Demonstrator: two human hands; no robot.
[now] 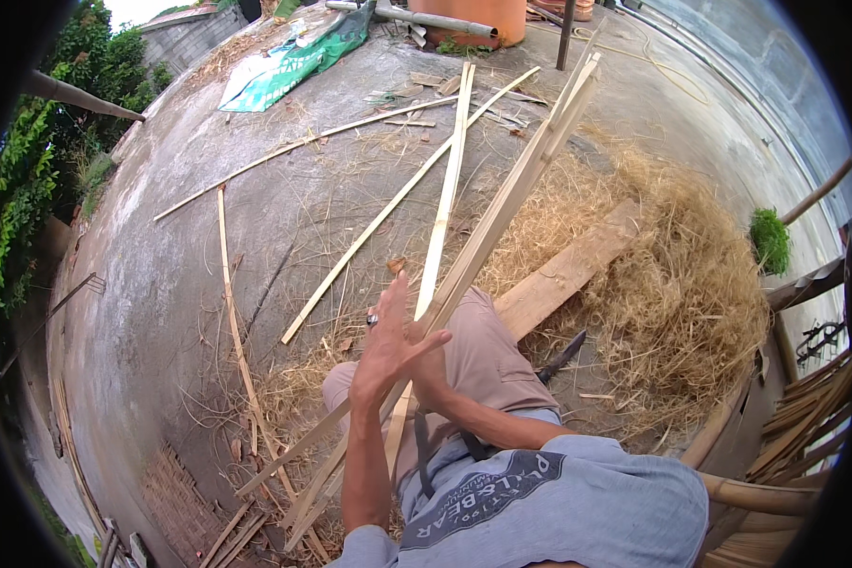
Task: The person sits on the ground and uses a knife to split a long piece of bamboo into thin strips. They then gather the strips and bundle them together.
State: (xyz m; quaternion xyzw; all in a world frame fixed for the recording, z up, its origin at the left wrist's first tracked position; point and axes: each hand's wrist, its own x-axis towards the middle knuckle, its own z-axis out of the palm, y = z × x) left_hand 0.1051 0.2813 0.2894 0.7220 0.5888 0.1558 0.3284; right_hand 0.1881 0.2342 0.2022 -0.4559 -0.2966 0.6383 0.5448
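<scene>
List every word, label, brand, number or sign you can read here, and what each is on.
I won't copy out wording; print shows here:
Blue-grey shirt: large pale letters on a dark patch, readable, with smaller lines.
Green-and-white sack: white lettering, too small to read.
Bundle of pale strips: no print visible.

Bright, even daylight falls on the fingers (388,301), leaving only soft, faint shadows on the concrete floor (194,275) around them. Beyond the fingers, at far upper left, the sky (134,10) is blown out to white, while foliage (24,204) left of them sinks partly into shade. Straw (677,284) to their right looks fairly crisp. Outward from the fingers, fisheye distortion bows the floor domelike, and the corners go black.
</scene>
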